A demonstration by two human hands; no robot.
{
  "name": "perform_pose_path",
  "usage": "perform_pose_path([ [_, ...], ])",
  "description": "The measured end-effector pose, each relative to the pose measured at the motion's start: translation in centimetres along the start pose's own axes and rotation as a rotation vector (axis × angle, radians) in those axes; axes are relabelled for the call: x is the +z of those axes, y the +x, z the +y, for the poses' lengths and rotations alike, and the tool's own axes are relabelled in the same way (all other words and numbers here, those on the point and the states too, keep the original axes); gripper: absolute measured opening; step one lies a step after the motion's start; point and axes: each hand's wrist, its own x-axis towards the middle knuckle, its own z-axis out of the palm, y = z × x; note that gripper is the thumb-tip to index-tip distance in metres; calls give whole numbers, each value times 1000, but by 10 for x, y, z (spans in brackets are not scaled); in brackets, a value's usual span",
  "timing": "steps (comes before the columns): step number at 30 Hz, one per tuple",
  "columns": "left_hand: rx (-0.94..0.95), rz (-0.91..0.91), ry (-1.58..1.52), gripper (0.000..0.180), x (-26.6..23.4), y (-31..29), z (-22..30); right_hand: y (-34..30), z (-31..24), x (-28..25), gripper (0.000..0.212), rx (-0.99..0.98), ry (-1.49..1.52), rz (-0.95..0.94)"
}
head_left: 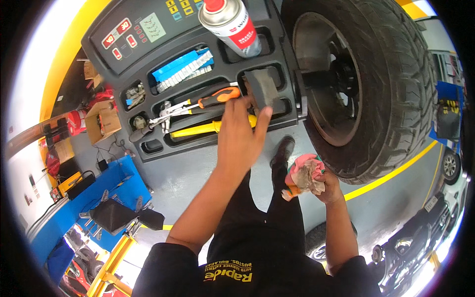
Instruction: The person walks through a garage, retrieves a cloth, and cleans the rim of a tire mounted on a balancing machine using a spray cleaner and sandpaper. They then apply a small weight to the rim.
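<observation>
My left hand [241, 131] is over the tool tray [198, 133] with its fingers apart. Its thumb lies at the lower edge of a dark grey block [263, 89] in one compartment; whether they touch is hard to tell. The fingertips come close to orange-and-black handled pliers [222, 96], and a yellow-handled tool [195, 129] passes under the hand. My right hand [329, 185] grips a crumpled pink and grey-brown rag [306, 174] beside the tyre, low and to the right.
A large knobbly tyre [391, 99] on its wheel stands close on the right. Wheel weight strips [185, 72] and a spray can [232, 29] occupy the tray, below a control panel [133, 37]. A cardboard box [102, 121] and blue bench [104, 198] stand left.
</observation>
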Motion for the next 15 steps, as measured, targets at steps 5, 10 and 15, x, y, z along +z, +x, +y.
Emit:
perform_pose_path([
  [5,-98,-87,345,59,19,25,19,-82,-58,0,59,-77,-358,-244],
  [10,-199,-166,524,61,25,53,11,-130,-137,48,51,-196,-432,-243],
  [15,-306,-188,501,45,29,52,16,-138,-154,13,32,42,-1102,-365],
])
